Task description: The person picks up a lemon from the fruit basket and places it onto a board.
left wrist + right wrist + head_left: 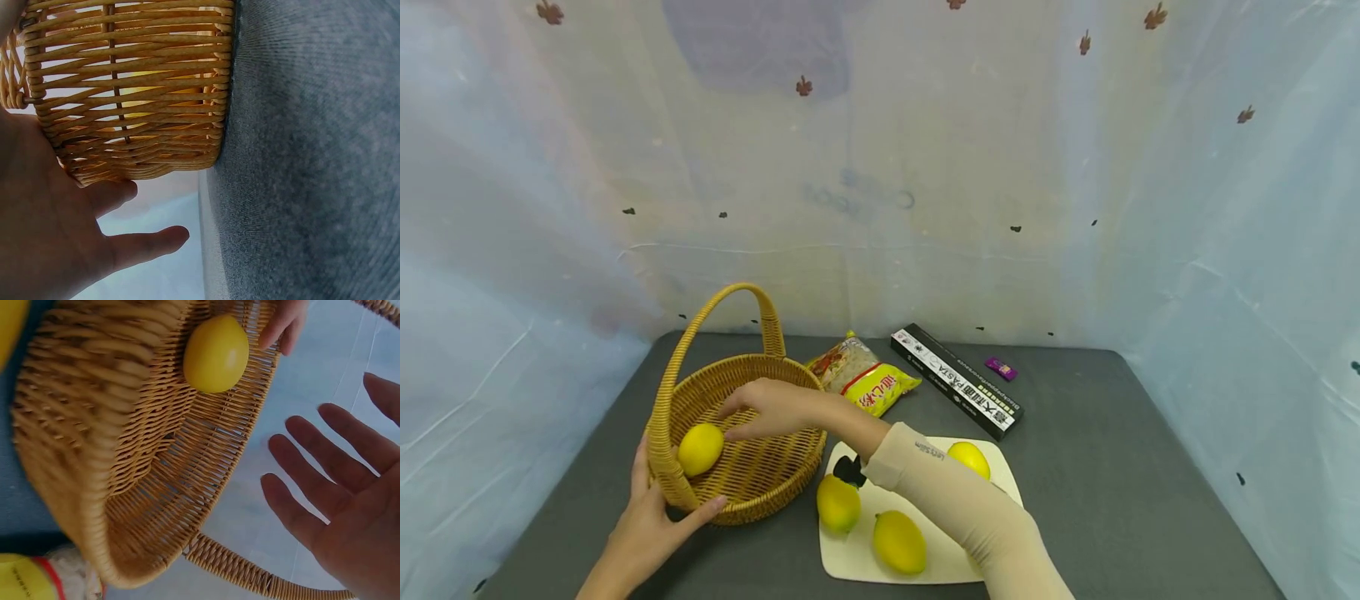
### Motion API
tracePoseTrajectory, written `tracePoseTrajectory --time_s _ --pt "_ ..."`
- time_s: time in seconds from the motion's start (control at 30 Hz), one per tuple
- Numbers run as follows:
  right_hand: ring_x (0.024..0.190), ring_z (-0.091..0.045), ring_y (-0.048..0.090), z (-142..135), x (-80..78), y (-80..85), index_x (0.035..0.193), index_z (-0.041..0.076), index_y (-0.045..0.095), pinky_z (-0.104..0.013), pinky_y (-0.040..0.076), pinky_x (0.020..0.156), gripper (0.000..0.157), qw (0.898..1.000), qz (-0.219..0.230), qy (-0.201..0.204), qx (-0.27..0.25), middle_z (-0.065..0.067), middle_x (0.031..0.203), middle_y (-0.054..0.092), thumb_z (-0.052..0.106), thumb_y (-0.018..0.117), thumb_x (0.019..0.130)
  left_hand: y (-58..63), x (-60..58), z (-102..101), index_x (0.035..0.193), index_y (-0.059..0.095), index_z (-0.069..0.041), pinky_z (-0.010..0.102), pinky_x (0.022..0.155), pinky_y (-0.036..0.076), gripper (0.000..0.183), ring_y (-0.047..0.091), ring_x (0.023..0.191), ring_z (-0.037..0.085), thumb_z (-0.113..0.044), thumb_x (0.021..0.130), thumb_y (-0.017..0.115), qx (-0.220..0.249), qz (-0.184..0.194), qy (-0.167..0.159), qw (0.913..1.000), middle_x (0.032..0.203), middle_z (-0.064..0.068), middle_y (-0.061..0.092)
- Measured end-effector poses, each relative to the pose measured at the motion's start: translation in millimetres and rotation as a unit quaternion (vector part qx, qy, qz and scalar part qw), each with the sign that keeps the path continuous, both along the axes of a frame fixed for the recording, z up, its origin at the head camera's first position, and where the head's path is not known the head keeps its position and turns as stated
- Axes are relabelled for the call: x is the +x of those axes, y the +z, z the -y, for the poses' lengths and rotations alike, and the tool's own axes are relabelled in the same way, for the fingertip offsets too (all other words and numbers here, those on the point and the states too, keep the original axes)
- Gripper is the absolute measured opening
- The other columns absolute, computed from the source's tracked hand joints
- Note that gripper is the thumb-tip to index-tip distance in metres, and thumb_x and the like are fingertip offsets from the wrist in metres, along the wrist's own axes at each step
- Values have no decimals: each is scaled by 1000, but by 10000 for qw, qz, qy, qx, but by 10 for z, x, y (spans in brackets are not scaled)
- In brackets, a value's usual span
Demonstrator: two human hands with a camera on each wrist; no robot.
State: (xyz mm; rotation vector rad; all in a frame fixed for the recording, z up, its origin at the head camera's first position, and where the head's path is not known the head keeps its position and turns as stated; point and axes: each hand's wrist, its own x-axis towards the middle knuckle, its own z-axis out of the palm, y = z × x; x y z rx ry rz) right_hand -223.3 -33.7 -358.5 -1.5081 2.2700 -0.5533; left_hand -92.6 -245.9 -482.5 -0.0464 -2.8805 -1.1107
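Note:
A yellow lemon (701, 449) lies at the left inside a round wicker basket (775, 506) with a tall handle. My right hand (767, 408) reaches over the basket's interior beside the lemon. In the right wrist view its fingers (309, 472) are spread and nearly straight, with nothing in the palm. My left hand (651, 525) rests against the basket's near left side by the handle's base, its thumb stretched along the outside. Through the weave, a patch of the lemon (159, 94) shows in the left wrist view, where two extended fingers (147, 244) point past the basket wall.
On a white tray (857, 567), partly covered by my right sleeve, are several yellow fruits (899, 542) and a small black item (849, 471). Behind lie a pasta bag (865, 375), a long black pasta box (957, 379) and a purple packet (1001, 368). Pale sheeting (925, 208) surrounds the grey table (1112, 467).

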Motion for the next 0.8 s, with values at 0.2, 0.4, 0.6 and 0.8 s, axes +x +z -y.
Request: tracePoseTrajectory --time_s 0.2,0.4,0.6,0.8 --pt "119 -9 58 183 -63 15 136 4 61 -12 42 96 41 9991 327 252 -70 -5 135 62 20 66 98 3 6 6 161 15 -8 80 76 39 97 20 127 74 -46 91 71 39 -6 -37 10000 154 9 -41" --pt "117 -10 60 342 -130 -17 135 1 60 -11 43 94 45 9974 567 418 -179 -8 134 62 15 72 94 9 7 11 161 16 -10 79 76 39 95 19 127 74 -47 92 70 30 81 -24 10000 153 9 -43" --pt "126 -8 54 535 -161 -67 140 3 56 -10 39 97 49 9965 653 411 314 -5 141 58 18 70 95 15 2 20 159 22 -5 78 78 40 92 21 126 74 -48 92 69 -11 153 3 9999 153 11 -43" --pt "135 -2 43 704 -141 -180 147 12 50 -10 34 101 53 9931 653 113 964 6 148 49 22 67 98 15 11 3 158 22 -2 76 78 42 93 23 125 74 -49 93 68 11 231 37 9997 152 11 -44"
